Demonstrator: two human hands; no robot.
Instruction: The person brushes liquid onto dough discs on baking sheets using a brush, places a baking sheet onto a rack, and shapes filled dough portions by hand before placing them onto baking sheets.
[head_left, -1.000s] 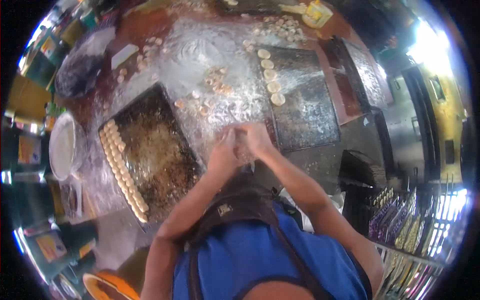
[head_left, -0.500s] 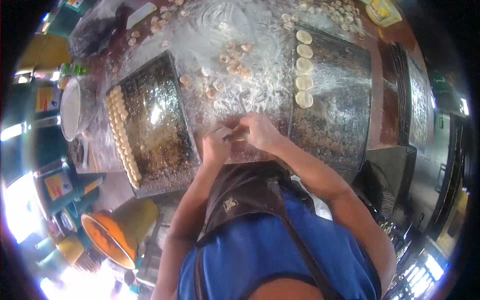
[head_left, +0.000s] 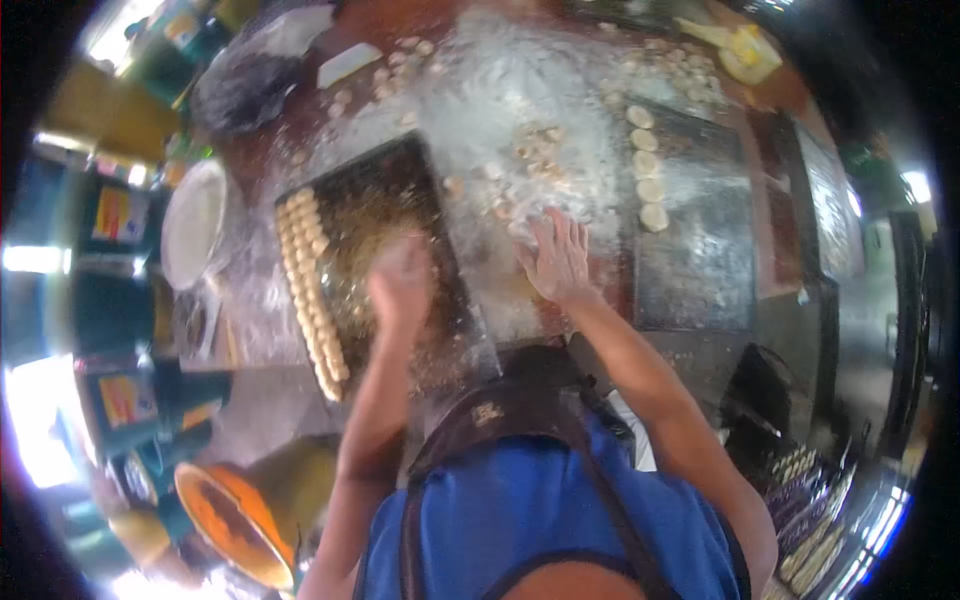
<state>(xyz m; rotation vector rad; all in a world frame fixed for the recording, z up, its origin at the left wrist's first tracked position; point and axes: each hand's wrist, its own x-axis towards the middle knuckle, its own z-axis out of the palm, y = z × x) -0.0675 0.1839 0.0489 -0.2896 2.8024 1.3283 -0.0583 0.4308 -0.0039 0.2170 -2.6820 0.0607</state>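
Note:
My left hand (head_left: pixel 402 280) is over the dark baking tray (head_left: pixel 440 310) on the left, smeared by motion, so its fingers and anything in them cannot be made out. Rows of small pale dough balls (head_left: pixel 305 270) line that tray's left side. My right hand (head_left: pixel 558 258), fingers spread and holding nothing, is above the floured table (head_left: pixel 500 90). Just beyond it, small dough pieces (head_left: pixel 538 150) lie scattered in the flour. To its right, a second dark tray (head_left: pixel 695 260) carries a column of flat dough rounds (head_left: pixel 648 165) along its left edge.
A white round container (head_left: pixel 195 225) and a dark plastic bag (head_left: pixel 245 90) stand at the left. More dough pieces (head_left: pixel 670 70) lie at the back right near a yellow-labelled packet (head_left: pixel 750 55). An orange-lined bucket (head_left: pixel 235 520) sits low on the left.
My hands were together at the table's front edge, fingers pinched. The left has swung left over the tray; the right has moved right and opened. The whole view has shifted.

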